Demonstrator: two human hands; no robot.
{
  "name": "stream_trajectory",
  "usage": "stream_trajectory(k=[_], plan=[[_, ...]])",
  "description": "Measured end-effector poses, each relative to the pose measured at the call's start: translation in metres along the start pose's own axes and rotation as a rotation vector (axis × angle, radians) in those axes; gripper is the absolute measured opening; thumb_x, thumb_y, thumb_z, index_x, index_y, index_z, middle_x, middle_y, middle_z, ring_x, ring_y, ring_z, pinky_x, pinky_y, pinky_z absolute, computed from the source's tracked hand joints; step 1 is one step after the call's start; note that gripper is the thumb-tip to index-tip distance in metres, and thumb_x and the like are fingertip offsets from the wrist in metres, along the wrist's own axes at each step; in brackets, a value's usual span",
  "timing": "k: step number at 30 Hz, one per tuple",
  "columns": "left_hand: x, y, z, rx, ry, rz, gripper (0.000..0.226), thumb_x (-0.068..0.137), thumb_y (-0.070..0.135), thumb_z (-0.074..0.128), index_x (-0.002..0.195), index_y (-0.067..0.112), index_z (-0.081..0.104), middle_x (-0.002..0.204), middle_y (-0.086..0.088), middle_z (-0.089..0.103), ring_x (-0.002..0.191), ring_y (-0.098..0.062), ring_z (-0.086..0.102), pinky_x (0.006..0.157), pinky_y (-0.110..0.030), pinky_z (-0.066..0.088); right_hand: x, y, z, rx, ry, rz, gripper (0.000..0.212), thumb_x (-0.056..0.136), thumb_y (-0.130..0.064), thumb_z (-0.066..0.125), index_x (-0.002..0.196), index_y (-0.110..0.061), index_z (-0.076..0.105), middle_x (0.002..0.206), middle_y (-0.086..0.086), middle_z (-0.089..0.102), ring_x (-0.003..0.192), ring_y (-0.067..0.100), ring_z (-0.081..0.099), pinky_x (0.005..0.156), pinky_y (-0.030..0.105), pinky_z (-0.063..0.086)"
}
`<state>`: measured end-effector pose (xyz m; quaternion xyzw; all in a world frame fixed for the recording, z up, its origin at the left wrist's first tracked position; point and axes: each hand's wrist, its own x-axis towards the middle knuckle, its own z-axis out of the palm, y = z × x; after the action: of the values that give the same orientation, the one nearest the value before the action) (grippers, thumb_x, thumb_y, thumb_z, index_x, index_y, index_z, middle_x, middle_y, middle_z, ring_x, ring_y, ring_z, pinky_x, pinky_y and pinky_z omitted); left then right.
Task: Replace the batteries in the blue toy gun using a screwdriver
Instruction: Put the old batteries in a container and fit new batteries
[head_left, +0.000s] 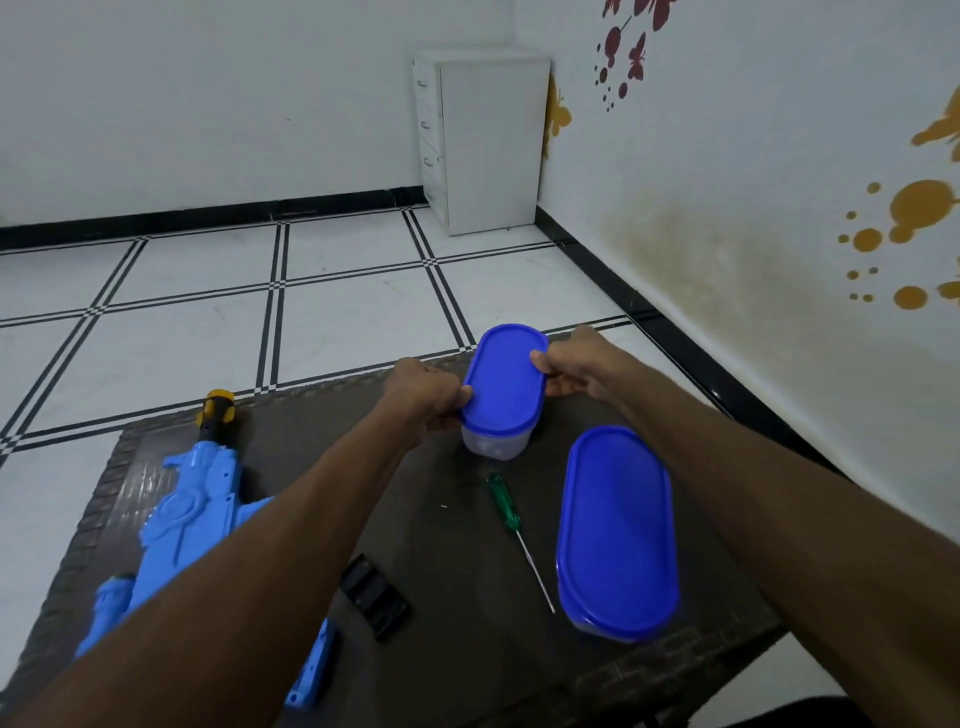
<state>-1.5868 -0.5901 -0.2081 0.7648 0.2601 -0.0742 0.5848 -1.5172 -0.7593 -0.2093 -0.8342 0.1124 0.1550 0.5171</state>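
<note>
The blue toy gun (182, 509) lies on the left of the dark table, its yellow muzzle pointing away, partly hidden by my left forearm. A green-handled screwdriver (511, 525) lies in the middle, tip toward me. A black battery cover (375, 597) rests near the gun. My left hand (428, 397) and my right hand (571, 366) grip opposite sides of the blue lid of a small clear container (503, 387) at the table's far side. What the container holds cannot be made out.
A second, larger container with a blue lid (618, 535) stands on the right of the table (467, 665). A tiny pale speck (443, 505) lies left of the screwdriver. Tiled floor, a white drawer cabinet (485, 140) and walls lie beyond.
</note>
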Motion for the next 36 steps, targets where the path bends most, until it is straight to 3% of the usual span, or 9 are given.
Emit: stream_trajectory(k=[3,5,10,14,20,24,26,31,36], plan=[[-0.004,-0.002,0.013,-0.085,-0.008,-0.009,0.023,0.080,0.005,0.077,0.097,-0.008,0.068,0.097,-0.022,0.071,0.077,-0.027,0.071,0.057,-0.034,0.061,-0.001,-0.007,-0.003,-0.150,0.043,-0.066,0.034,0.091,-0.019,0.068,0.113,0.005,0.058,0.088,0.013,0.061,0.064,0.018,0.058,0.047,0.026,0.049],[-0.008,-0.006,0.023,-0.195,-0.046,-0.016,0.022,0.082,0.004,0.075,0.097,-0.010,0.067,0.097,-0.021,0.071,0.077,-0.025,0.070,0.055,-0.030,0.061,-0.008,-0.011,-0.012,-0.173,-0.047,-0.018,0.034,0.090,-0.025,0.071,0.110,0.000,0.060,0.087,0.009,0.062,0.071,0.017,0.059,0.051,0.026,0.050],[-0.017,-0.010,0.033,-0.344,-0.075,-0.031,0.024,0.084,0.001,0.073,0.103,-0.009,0.065,0.104,-0.021,0.069,0.086,-0.028,0.070,0.056,-0.028,0.060,-0.020,-0.008,-0.035,-0.203,-0.236,0.047,0.028,0.090,-0.013,0.069,0.116,-0.004,0.062,0.105,0.013,0.067,0.095,0.024,0.067,0.079,0.037,0.059],[-0.019,-0.014,0.035,-0.302,-0.071,-0.006,0.021,0.084,0.004,0.073,0.100,-0.007,0.064,0.104,-0.019,0.068,0.088,-0.027,0.071,0.061,-0.030,0.061,-0.023,0.003,-0.030,-0.158,-0.161,-0.071,0.023,0.091,-0.007,0.067,0.112,-0.002,0.061,0.110,0.016,0.068,0.103,0.028,0.068,0.079,0.035,0.059],[-0.032,-0.029,0.029,-0.119,0.056,0.197,0.019,0.085,0.022,0.075,0.085,0.004,0.068,0.090,-0.017,0.072,0.079,-0.024,0.071,0.074,-0.044,0.061,-0.040,0.015,-0.031,-0.400,0.035,-0.274,0.033,0.094,-0.027,0.064,0.109,0.002,0.066,0.094,0.020,0.071,0.072,0.025,0.062,0.063,0.034,0.052],[-0.073,-0.040,0.022,0.031,0.016,0.379,0.016,0.090,0.024,0.068,0.085,0.009,0.071,0.079,-0.010,0.071,0.074,-0.024,0.071,0.076,-0.045,0.061,-0.066,0.028,-0.039,-0.503,0.158,-0.344,0.029,0.091,-0.029,0.064,0.114,-0.012,0.067,0.117,0.006,0.068,0.104,0.021,0.063,0.090,0.035,0.050],[-0.102,-0.048,0.020,0.083,-0.058,0.425,0.017,0.092,0.024,0.066,0.092,0.009,0.071,0.081,-0.008,0.071,0.077,-0.023,0.071,0.076,-0.043,0.061,-0.085,0.038,-0.049,-0.532,0.108,-0.336,0.030,0.093,-0.027,0.062,0.120,-0.015,0.066,0.122,0.003,0.065,0.112,0.020,0.059,0.096,0.035,0.048],[-0.146,-0.080,0.020,0.162,-0.155,0.387,0.020,0.090,0.034,0.068,0.085,0.015,0.071,0.068,-0.001,0.070,0.064,-0.017,0.070,0.075,-0.044,0.061,-0.120,0.063,-0.063,-0.635,-0.131,-0.376,0.044,0.093,-0.028,0.063,0.136,-0.020,0.054,0.139,0.002,0.053,0.123,0.019,0.051,0.093,0.029,0.043],[-0.171,-0.103,0.026,0.129,-0.244,0.334,0.025,0.083,0.037,0.074,0.090,0.013,0.072,0.073,-0.005,0.073,0.066,-0.018,0.068,0.076,-0.048,0.060,-0.131,0.071,-0.068,-0.759,0.042,-0.330,0.031,0.098,-0.014,0.052,0.128,-0.019,0.058,0.135,0.007,0.055,0.116,0.025,0.055,0.087,0.033,0.046]])
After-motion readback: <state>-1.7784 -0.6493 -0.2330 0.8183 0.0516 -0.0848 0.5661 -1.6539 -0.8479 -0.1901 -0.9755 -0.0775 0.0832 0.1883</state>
